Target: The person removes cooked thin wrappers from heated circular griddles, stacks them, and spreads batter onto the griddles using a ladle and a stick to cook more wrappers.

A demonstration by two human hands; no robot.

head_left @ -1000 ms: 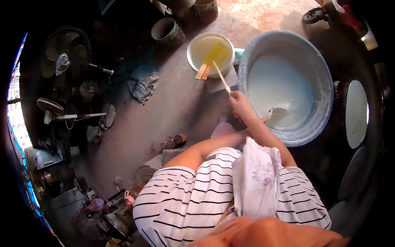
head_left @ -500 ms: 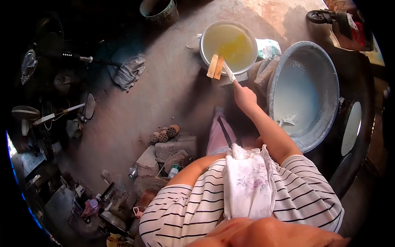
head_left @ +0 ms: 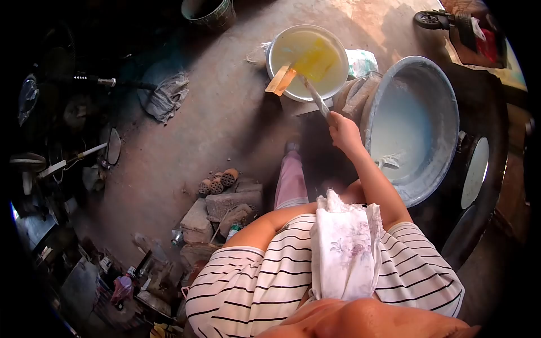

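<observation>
Closest to us is a striped shirt with a cloth hanging on it, well on the near side of the white bucket. The left hand is hidden behind the cloth and the other arm, so I cannot tell if it holds something. Past the cloth, a pink trouser leg points up toward the bucket. The right hand is wrapped tight around one end of a long stick, on the near right side of the bucket. The stick's other end leans over the near rim and into the bucket.

Half a second ago this hand was a bit more to the left below the bucket. Now it has swung right, and the yellow patch in the bucket has a new shape. I think the stick is stirring, and the yellow does not look well mixed in yet. Two wood strips poke out over the bucket's near left rim; they have tipped over too. Right of the bucket sits a big grey tub of milky liquid. A dark pot stands far left of the bucket.
</observation>
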